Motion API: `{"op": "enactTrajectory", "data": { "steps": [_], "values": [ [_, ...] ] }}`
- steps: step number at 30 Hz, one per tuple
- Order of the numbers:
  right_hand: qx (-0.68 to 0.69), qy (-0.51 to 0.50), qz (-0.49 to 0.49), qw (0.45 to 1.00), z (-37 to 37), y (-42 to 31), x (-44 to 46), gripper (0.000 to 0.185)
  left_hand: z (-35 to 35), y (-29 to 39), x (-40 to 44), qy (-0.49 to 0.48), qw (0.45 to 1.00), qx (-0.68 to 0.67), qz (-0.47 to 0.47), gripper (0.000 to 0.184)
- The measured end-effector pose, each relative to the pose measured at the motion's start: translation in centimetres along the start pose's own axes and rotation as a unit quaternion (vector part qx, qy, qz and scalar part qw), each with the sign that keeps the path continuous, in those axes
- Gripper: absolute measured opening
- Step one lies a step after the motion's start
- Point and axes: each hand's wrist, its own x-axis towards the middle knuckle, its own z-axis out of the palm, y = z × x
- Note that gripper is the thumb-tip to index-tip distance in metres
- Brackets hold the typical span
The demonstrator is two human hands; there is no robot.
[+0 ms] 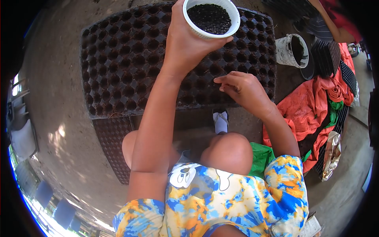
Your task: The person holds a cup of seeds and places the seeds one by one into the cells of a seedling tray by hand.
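Observation:
My left hand grips a white cup at the top centre, its thumb along the lower right side. Small dark round grains fill much of the cup. Below and to the right of it, my right hand hovers over the near right part of a black tray with many round cells. Its thumb and fingers are bent towards each other; whether something small is between the fingertips is too small to tell. The tray cells look filled with dark brown material.
A smeared white bucket stands right of the tray. Red sheeting and stacked black trays lie farther right, near another person's arm. Another cell tray sits lower left. A crumpled gold packet lies at the right.

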Motion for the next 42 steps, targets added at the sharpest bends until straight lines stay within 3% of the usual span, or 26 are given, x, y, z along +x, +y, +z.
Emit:
{"op": "enactTrajectory", "data": {
  "steps": [6,9,13,16,28,30,33,38,42],
  "values": [
    [-0.006,0.073,-0.063,0.995,-0.7,0.4,1.9,0.015,0.2,-0.3,0.0,0.010,1.000,0.018,0.015,0.095],
    [-0.023,0.125,-0.049,0.991,-1.6,0.2,0.8,0.011,-0.1,-0.1,0.0,0.001,0.996,0.079,0.036,0.096],
    [-0.039,-0.013,-0.009,0.999,-1.1,0.6,-2.8,0.007,0.1,-0.1,-0.1,-0.005,1.000,0.014,0.001,0.095],
    [-0.119,-0.043,-0.020,0.992,-0.3,1.0,-3.9,0.010,0.2,-0.1,-0.1,-0.007,1.000,0.016,0.004,0.095],
    [-0.274,-0.062,-0.106,0.954,1.2,0.8,-2.8,0.007,0.5,0.1,-0.1,-0.006,1.000,0.000,-0.020,0.094],
    [-0.241,-0.045,-0.101,0.964,1.0,0.9,-2.9,0.009,0.5,1.2,-0.1,-0.008,0.999,-0.014,-0.052,0.094],
    [-0.178,0.003,-0.084,0.980,-0.7,0.6,-2.4,0.012,0.3,-0.4,-0.2,0.000,1.000,0.019,0.021,0.095],
    [-0.084,0.063,-0.032,0.994,-3.4,-0.4,-0.7,0.013,0.1,0.1,0.0,-0.002,1.000,0.030,0.004,0.096],
    [-0.032,0.052,-0.024,0.998,-2.2,0.2,0.2,0.016,0.0,-0.4,0.0,-0.005,1.000,0.026,0.013,0.096]
  ]
}}
